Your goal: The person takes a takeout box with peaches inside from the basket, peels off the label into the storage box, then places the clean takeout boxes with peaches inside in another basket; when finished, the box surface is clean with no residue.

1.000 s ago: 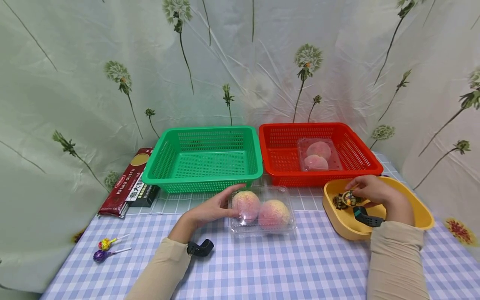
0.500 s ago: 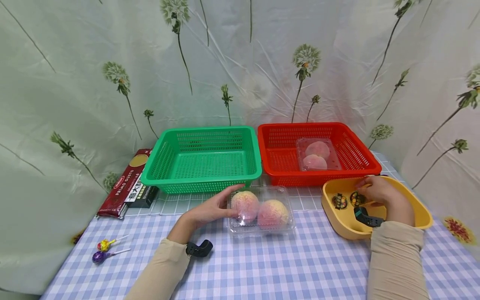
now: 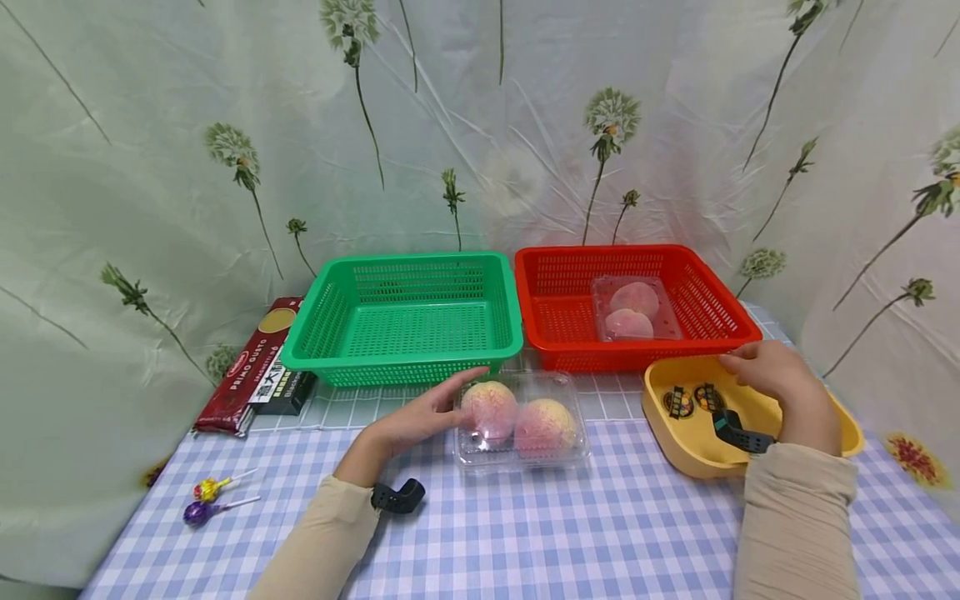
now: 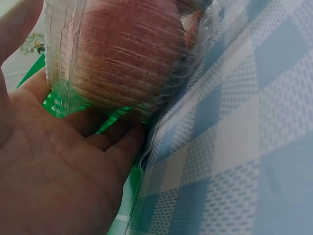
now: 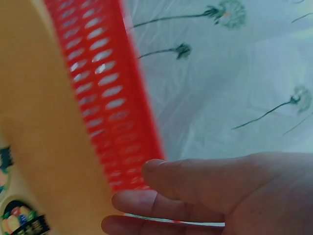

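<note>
In the head view my left hand (image 3: 420, 417) lies at the left end of a clear plastic box (image 3: 525, 460) with two peaches (image 3: 546, 428) in it. Its forefinger reaches along the back corner and its thumb is at the near left side. The left wrist view shows the lower fingers (image 4: 115, 142) right against the box wall, beside the tablecloth. My right hand (image 3: 780, 379) hovers over a yellow tub (image 3: 705, 465), nothing between thumb and fingers. Two round black stickers with a fruit print (image 3: 708, 398) lie flat inside that tub, left of the hand.
A green basket (image 3: 405, 365) stands at the back, with a red basket (image 3: 585, 360) beside it bearing another box of peaches (image 3: 633, 310). To the left lie a red spaghetti packet (image 3: 247, 367), a black box (image 3: 288, 396) and two lollipops (image 3: 201, 512) on the checked cloth.
My right hand has let go of the right-hand sticker and drawn up and right, away from it. The two stickers lie slightly farther apart. My left hand has stayed at the box.
</note>
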The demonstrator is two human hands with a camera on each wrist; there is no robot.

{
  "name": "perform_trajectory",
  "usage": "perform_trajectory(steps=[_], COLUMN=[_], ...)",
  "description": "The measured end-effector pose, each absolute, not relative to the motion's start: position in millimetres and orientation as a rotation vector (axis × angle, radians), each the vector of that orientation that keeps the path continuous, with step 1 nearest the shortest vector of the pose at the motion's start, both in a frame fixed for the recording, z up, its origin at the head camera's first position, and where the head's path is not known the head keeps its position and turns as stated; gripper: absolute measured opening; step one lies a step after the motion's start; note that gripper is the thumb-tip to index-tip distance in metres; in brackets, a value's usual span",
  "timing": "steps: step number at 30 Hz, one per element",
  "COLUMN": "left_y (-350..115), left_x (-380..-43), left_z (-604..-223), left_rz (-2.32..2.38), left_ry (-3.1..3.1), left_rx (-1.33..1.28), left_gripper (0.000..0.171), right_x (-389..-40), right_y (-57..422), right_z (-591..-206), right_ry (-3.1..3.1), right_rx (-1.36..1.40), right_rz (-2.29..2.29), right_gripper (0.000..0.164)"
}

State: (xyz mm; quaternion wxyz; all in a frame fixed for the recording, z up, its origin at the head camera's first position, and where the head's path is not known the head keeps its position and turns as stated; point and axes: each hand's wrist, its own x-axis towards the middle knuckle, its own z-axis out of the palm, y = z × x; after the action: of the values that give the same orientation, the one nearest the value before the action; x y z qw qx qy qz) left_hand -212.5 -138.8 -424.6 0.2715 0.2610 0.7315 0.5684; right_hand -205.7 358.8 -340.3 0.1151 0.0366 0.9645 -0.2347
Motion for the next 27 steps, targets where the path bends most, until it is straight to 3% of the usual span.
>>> perform_trajectory(steps=[7,17,27], left_y=[-137,-134,-127], left_x=[-211,-210,-209], left_z=[-421,-414,-413], left_rz=[1.520,1.571,1.620], left_ry=[2.051,2.029,1.999], left_rx=[0.694,0.565,0.436], left_gripper=[0.063,0.055,0.055], right_x=[-200,-214,-221], right_y=[345,334,340], right_z=[-331,-347,-361], right_ry=[2.992,3.186,3.056], right_rx=[0.251,0.533,0.357], right_rz=[-0.862,-1.175,-1.109], right_gripper=[0.050,0.051,0.078])
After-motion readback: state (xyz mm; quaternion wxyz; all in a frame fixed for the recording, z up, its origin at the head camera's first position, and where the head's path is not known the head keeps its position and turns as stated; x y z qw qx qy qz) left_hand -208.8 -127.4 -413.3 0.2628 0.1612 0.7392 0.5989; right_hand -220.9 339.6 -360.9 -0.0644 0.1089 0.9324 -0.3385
